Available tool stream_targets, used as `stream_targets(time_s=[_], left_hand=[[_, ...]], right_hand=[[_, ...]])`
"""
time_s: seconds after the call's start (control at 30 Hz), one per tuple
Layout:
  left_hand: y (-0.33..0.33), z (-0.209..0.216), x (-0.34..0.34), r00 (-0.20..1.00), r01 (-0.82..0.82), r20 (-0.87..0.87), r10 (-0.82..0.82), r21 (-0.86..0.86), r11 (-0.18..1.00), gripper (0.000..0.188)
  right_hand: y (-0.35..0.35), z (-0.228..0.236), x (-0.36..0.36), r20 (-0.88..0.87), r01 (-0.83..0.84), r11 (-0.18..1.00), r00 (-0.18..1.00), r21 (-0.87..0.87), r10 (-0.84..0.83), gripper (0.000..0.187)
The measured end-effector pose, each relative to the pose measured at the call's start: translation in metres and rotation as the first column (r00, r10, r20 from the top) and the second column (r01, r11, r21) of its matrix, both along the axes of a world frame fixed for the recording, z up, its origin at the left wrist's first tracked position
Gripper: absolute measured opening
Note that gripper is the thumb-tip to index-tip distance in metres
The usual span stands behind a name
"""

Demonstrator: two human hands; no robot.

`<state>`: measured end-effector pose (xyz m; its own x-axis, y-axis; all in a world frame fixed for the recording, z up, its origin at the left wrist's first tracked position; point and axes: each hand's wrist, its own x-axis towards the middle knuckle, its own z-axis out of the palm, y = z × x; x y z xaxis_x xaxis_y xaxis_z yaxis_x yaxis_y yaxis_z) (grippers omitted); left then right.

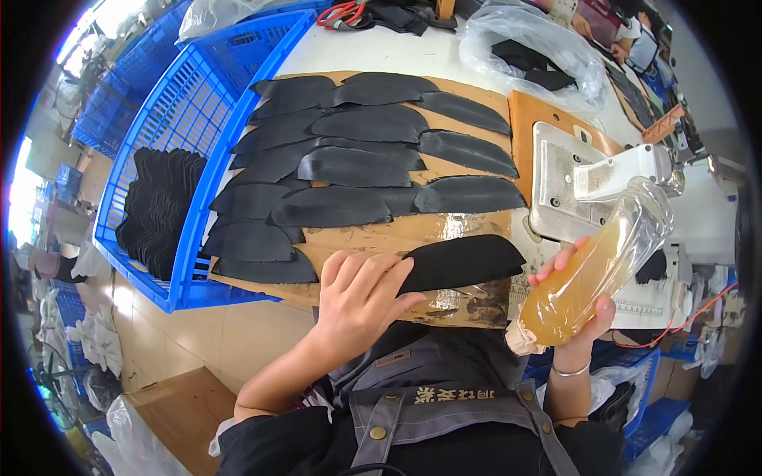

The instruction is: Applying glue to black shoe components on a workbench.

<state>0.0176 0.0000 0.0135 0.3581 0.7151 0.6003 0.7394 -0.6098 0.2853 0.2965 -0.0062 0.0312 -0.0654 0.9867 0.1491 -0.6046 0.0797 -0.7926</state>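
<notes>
My left hand (361,289) is pressed onto the left end of a black curved fabric piece (464,262), with fingers and thumb closed around it. That piece lies on a brown cardboard sheet (349,247). Wrapped around a clear plastic bottle of yellowish liquid (587,274) is my right hand (579,353). The bottle is tilted, its cloth- or tape-wrapped mouth pointing down to the left, apart from the fabric piece. Several black curved pieces (369,123) lie in overlapping rows on the far part of the cardboard, many with a glossy surface.
Left of the cardboard stands a blue plastic crate (178,289) with stacked black pieces (159,210). A white sewing-type machine (615,178) sits at the right. Behind are a clear plastic bag (480,51) with black pieces and red-handled scissors (341,12). Other people work at the far right.
</notes>
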Motion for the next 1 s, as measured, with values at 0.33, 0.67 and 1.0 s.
stream_targets(time_s=[0.33, 0.67, 1.0], left_hand=[[-0.004, -0.022, -0.026, 0.988, 0.139, 0.036, -0.150, 0.222, 0.965, 0.018], [-0.005, -0.032, -0.030, 0.983, 0.157, 0.070, -0.172, 0.177, 0.972, 0.019], [-0.007, -0.030, -0.033, 0.988, 0.154, -0.037, -0.150, 0.163, 0.975, 0.019]], right_hand=[[0.017, 0.029, -0.078, 0.515, 0.038, 0.920, 0.819, 0.390, -0.253, 0.079], [0.043, 0.020, -0.116, 0.783, -0.367, 0.784, 0.578, 0.501, -0.229, 0.083], [0.034, 0.041, -0.134, 0.761, -0.222, 0.894, 0.624, 0.390, -0.177, 0.068]])
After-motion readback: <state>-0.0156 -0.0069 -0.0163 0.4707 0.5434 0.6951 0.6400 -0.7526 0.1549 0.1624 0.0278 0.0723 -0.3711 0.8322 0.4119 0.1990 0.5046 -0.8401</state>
